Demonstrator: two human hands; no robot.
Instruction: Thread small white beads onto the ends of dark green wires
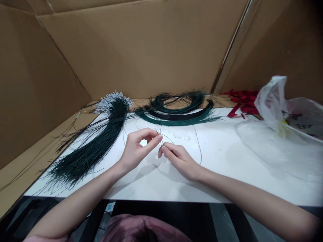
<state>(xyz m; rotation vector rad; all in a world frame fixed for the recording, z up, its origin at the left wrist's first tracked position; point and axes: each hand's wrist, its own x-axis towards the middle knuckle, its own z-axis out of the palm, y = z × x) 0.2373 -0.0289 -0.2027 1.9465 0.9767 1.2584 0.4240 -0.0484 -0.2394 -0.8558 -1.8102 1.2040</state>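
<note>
White table (227, 185); left hand (135, 148) and right hand (182, 160) above it, both with fingertips pinching thin dark wires (162, 141) that span the gap between them. Wires: probably featherlight, springy, kink easily; hold close to the fingertips' gap.

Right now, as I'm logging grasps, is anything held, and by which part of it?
Thin dark wire: the left hand pinches it just below its upward-pointing tips, the right hand a little lower; whether one strand or several, I cannot tell.
</note>
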